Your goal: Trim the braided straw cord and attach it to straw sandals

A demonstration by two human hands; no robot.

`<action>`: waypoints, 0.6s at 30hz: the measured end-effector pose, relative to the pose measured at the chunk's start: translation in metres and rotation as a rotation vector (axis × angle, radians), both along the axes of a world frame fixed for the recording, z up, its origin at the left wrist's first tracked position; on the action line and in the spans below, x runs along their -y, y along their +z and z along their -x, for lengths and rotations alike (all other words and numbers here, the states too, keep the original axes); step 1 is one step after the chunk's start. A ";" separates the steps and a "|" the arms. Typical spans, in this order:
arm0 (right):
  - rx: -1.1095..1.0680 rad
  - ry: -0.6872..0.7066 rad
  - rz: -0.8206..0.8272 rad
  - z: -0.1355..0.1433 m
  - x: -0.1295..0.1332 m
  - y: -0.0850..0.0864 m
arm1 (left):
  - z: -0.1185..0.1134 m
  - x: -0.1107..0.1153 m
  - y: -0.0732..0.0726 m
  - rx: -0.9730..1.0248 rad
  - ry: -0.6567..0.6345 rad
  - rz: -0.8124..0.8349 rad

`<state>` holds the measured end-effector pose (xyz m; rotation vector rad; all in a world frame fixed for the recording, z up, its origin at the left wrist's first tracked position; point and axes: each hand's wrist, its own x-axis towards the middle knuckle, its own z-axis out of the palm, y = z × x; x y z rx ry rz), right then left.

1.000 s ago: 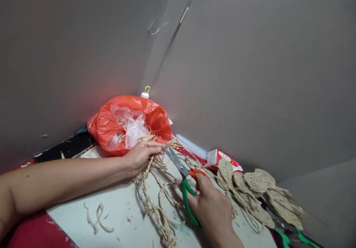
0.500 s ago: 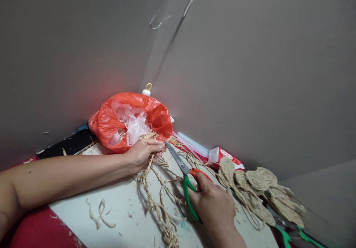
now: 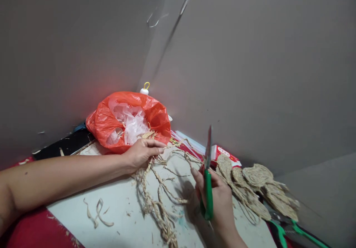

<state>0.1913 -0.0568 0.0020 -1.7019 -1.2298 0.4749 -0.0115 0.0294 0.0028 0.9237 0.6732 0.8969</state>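
Observation:
My left hand (image 3: pixel 141 152) pinches a thin strand of the braided straw cord (image 3: pixel 150 198) in front of the red plastic bag (image 3: pixel 104 124). The cord hangs from that hand and lies tangled on the white board (image 3: pixel 125 211). My right hand (image 3: pixel 215 192) is closed around the scissors (image 3: pixel 208 188), which have green and orange handles. Their blades point upward, look closed, and stand apart from the cord. A loop of thin cord runs between the hands, close to my right fingertips; whether they touch it is unclear.
Coiled straw pieces (image 3: pixel 258 175) lie at the right, above more green-handled tools (image 3: pixel 306 235). A red and white box (image 3: pixel 226 156) and pale sticks (image 3: pixel 190 142) sit along the wall. Loose straw scraps (image 3: pixel 98 214) lie on the board's left. A black flat object (image 3: pixel 65 144) is behind my left arm.
The scissors have moved away from my left fingertips to the right and turned from pointing up-left to upright, their blades now together. My left hand keeps its pinch near the bag.

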 end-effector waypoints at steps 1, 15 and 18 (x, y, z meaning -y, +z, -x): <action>-0.152 0.029 0.029 0.004 0.001 0.002 | 0.000 0.003 0.000 -0.048 -0.013 -0.068; -0.779 0.180 0.027 0.020 0.007 0.004 | -0.002 0.035 0.006 -0.345 -0.118 -0.748; -0.779 0.146 -0.064 0.017 0.006 0.005 | -0.004 0.033 0.006 -0.316 -0.232 -0.429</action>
